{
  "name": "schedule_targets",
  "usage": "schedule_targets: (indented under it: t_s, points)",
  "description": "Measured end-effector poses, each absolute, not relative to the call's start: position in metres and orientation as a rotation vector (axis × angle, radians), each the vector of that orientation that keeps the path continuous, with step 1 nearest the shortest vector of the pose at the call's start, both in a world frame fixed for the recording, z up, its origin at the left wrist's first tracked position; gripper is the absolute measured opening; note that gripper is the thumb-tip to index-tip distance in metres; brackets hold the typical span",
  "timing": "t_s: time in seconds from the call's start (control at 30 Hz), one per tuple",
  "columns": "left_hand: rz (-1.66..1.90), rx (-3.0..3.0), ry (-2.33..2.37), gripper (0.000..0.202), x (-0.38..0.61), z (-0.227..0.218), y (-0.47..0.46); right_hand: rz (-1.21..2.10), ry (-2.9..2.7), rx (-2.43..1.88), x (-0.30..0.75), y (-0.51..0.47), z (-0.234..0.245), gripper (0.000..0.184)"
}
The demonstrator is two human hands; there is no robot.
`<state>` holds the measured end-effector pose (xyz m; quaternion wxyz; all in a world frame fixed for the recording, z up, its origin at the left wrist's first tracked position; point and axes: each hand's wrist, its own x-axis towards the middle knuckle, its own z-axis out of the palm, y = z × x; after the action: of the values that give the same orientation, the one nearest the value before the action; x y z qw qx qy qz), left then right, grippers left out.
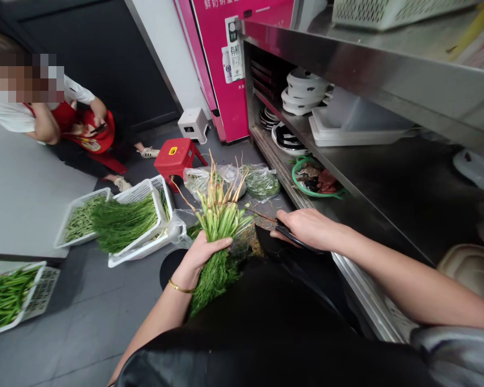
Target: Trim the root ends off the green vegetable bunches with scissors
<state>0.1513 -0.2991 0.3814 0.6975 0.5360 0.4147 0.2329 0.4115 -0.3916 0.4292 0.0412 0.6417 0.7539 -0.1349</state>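
A bunch of leafy green herbs [220,223] is clasped in my left hand [204,252], its pale roots pointing up and away and its feathery leaves hanging toward my lap. My right hand [304,226] is closed round the black handles of a pair of scissors [290,236]. The scissor blades point left toward the stems, a short way apart from the bunch. Whether the blades are parted is hard to make out. Below the stems lies a heap of trimmed roots and scraps [252,239], partly hidden by the bunch and my dark clothing.
White baskets [119,257] of greens stand on the floor to the left, another basket [44,287] nearer. Beyond are a red stool [173,156], a white stool [193,123] and bagged greens [262,183]. A metal shelf [347,172] runs along my right. A seated person [80,115] is at upper left.
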Motion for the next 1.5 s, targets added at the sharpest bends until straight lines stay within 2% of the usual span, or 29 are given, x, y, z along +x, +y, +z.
schedule_targets:
  t_s: [0.2, 0.53, 0.73, 1.2, 1.5]
  points:
    - [0.559, 0.937, 0.989, 0.02, 0.147, 0.382, -0.306, -0.407, 2.299, 2.04, 0.416, -0.401, 0.423, 0.041]
    - [0.554, 1.062, 0.936, 0.017, 0.153, 0.38, -0.301, -0.505, 2.269, 2.303, 0.416, -0.418, 0.404, 0.033]
    - [0.565, 1.076, 0.98, 0.018, 0.158, 0.38, -0.302, -0.653, 2.344, 2.026, 0.404, -0.418, 0.421, 0.027]
    - [0.504, 1.119, 0.994, 0.026, 0.16, 0.373, -0.303, -0.496, 2.196, 1.976, 0.401, -0.397, 0.419, 0.054]
    - [0.505, 1.129, 1.024, 0.027, 0.157, 0.365, -0.299, -0.491, 2.122, 2.079, 0.404, -0.403, 0.407, 0.045]
